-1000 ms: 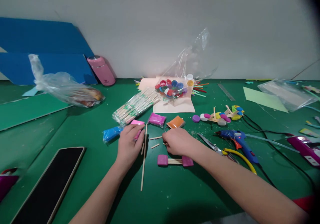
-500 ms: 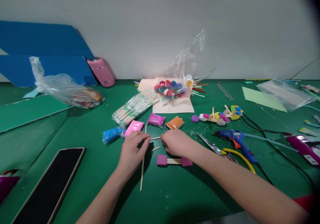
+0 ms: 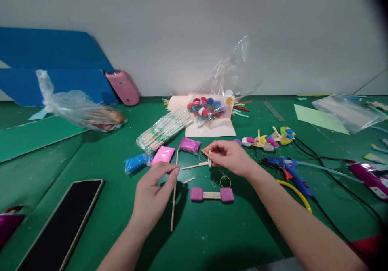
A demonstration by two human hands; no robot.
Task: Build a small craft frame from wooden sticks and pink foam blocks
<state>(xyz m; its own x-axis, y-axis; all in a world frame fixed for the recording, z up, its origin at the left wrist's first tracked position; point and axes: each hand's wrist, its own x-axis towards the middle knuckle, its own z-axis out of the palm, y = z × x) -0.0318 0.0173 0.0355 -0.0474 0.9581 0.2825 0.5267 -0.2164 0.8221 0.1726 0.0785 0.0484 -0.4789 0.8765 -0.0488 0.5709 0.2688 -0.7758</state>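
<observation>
My left hand (image 3: 157, 194) pinches with thumb and index finger at the left end of a thin wooden stick (image 3: 194, 166). A longer wooden stick (image 3: 173, 210) runs front to back beneath those fingertips. My right hand (image 3: 228, 156) is closed on short wooden stick pieces (image 3: 209, 158), held upright at the thin stick's right end; whether they touch is unclear. Between the hands lies a short stick piece (image 3: 189, 180). Closer to me is a dumbbell-shaped piece (image 3: 211, 195) with two pink blocks joined by sticks. An orange packet (image 3: 205, 150) is mostly hidden behind my right fingers.
Pink (image 3: 163, 154), magenta (image 3: 189, 145) and blue packets (image 3: 136, 163) lie beyond, near bagged sticks (image 3: 165, 129) and bottle caps (image 3: 209, 108). A yellow ring (image 3: 225, 181) is near my right wrist. Right: a blue glue gun (image 3: 287, 170) with cords. Left: a phone (image 3: 60, 226).
My right hand has shifted right and away from me, bringing upright stick pieces into view. The yellow ring and right pink block are uncovered; the scissors are now hidden behind my right arm.
</observation>
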